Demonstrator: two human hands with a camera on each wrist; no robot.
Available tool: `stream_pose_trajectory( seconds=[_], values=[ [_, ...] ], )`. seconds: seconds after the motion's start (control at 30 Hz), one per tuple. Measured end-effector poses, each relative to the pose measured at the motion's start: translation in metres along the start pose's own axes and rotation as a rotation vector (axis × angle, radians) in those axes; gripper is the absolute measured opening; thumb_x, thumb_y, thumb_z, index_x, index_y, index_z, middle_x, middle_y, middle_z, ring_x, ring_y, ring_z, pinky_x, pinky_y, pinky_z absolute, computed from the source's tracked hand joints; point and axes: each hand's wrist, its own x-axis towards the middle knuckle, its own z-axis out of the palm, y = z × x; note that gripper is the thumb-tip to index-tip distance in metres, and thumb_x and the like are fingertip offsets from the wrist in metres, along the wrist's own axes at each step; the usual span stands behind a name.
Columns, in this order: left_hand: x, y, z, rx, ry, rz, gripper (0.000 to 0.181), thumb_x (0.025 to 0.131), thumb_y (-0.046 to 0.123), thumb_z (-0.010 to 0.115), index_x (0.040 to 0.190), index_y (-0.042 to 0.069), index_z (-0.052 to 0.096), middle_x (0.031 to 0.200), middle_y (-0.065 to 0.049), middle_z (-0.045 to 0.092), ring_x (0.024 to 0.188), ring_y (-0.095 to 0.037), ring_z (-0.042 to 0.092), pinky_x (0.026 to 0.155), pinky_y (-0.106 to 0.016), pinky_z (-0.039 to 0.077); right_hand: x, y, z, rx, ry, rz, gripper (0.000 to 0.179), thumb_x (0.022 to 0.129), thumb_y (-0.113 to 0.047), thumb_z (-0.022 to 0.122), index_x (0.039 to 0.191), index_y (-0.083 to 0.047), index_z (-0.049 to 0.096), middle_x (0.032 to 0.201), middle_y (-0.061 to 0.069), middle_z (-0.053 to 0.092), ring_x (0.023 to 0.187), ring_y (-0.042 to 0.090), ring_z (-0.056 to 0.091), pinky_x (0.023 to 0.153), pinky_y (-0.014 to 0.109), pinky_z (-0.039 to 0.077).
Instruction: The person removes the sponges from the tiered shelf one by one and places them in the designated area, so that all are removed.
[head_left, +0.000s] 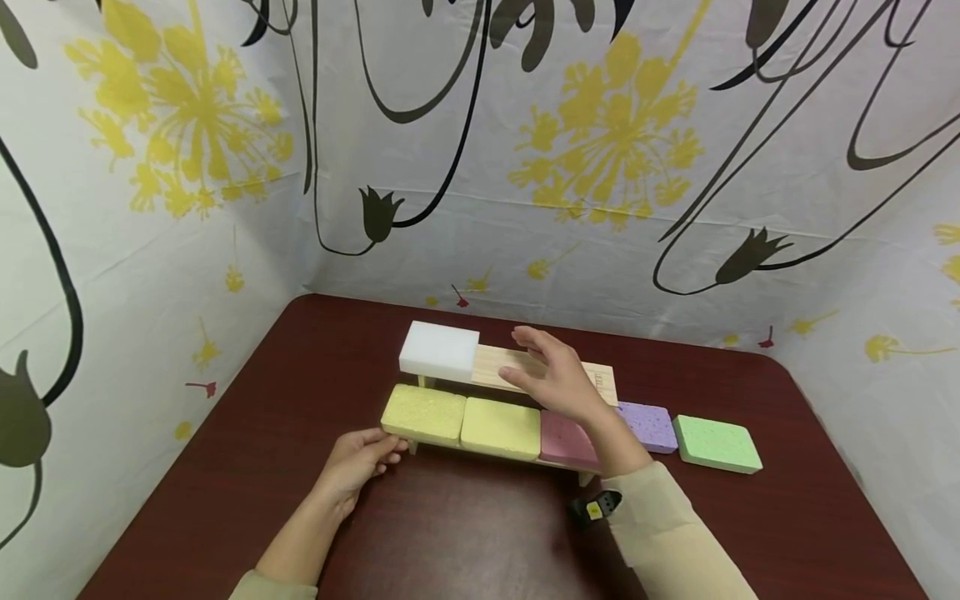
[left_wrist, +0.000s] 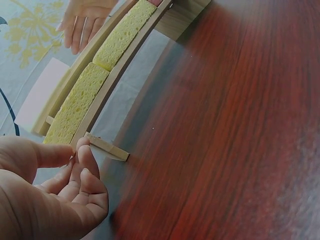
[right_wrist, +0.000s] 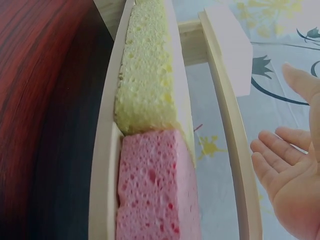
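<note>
A two-step wooden rack (head_left: 495, 365) stands on the table. Its upper step bears a white foam block (head_left: 438, 350) at the left end. Along the lower step lie a left yellow sponge (head_left: 423, 412), a second yellow sponge (head_left: 501, 427) and a pink sponge (right_wrist: 150, 185). My left hand (head_left: 360, 467) pinches the left end of the lower step between thumb and fingers, beside a short wooden leg (left_wrist: 107, 146). Over the bare part of the upper step is my right hand (head_left: 558, 379), fingers extended and holding nothing. My right forearm hides part of the pink sponge in the head view.
A purple sponge (head_left: 648, 427) and a green sponge (head_left: 717, 443) lie to the right of the rack. The dark red table (head_left: 465, 533) meets a patterned cloth (head_left: 480, 233) behind and at both sides. A black strap (head_left: 600, 505) hangs by the right sleeve.
</note>
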Motion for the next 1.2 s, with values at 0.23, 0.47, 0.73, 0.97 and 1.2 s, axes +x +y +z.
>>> stream_pose_trajectory(
  seconds=[0.23, 0.47, 0.73, 0.97, 1.2],
  values=[
    [0.000, 0.000, -0.001, 0.003, -0.004, -0.002, 0.021, 0.100, 0.005, 0.059, 0.114, -0.009, 0.067, 0.100, -0.012, 0.074, 0.082, -0.015, 0.065, 0.068, -0.023, 0.051, 0.004, -0.002, 0.005, -0.019, 0.002, -0.007, 0.066, 0.092, -0.027, 0.078, 0.146, -0.004, 0.049, 0.145, 0.017, 0.054, 0.136, 0.033, 0.050, 0.113, 0.045, 0.039],
    [0.000, 0.001, -0.001, 0.007, -0.007, -0.004, 0.021, 0.100, 0.005, 0.058, 0.114, -0.009, 0.067, 0.100, -0.012, 0.074, 0.082, -0.015, 0.064, 0.068, -0.023, 0.051, 0.008, -0.003, 0.009, -0.058, 0.002, -0.022, 0.066, 0.090, -0.027, 0.079, 0.145, -0.004, 0.050, 0.143, 0.016, 0.056, 0.134, 0.032, 0.051, 0.112, 0.044, 0.041],
    [0.000, 0.000, -0.001, 0.006, -0.008, -0.007, 0.021, 0.100, 0.004, 0.058, 0.114, -0.009, 0.067, 0.100, -0.012, 0.074, 0.082, -0.015, 0.064, 0.067, -0.023, 0.051, 0.012, -0.007, 0.013, -0.093, 0.001, -0.036, 0.067, 0.089, -0.030, 0.080, 0.143, -0.003, 0.052, 0.140, 0.018, 0.057, 0.130, 0.039, 0.053, 0.109, 0.052, 0.042],
    [0.000, 0.000, -0.001, 0.003, -0.004, -0.007, 0.021, 0.100, 0.004, 0.058, 0.114, -0.009, 0.067, 0.100, -0.012, 0.074, 0.082, -0.015, 0.064, 0.067, -0.023, 0.051, 0.014, -0.011, 0.016, -0.153, -0.025, -0.002, 0.078, 0.084, -0.042, 0.083, 0.146, -0.008, 0.050, 0.144, 0.011, 0.055, 0.131, 0.034, 0.052, 0.108, 0.049, 0.042],
    [0.001, -0.001, -0.001, 0.003, -0.007, -0.005, 0.021, 0.100, 0.004, 0.059, 0.114, -0.009, 0.067, 0.100, -0.012, 0.074, 0.083, -0.016, 0.065, 0.067, -0.023, 0.051, 0.018, -0.014, 0.021, -0.185, -0.037, 0.008, 0.082, 0.084, -0.044, 0.083, 0.148, -0.006, 0.048, 0.145, 0.013, 0.054, 0.134, 0.030, 0.050, 0.110, 0.048, 0.041]
  ],
)
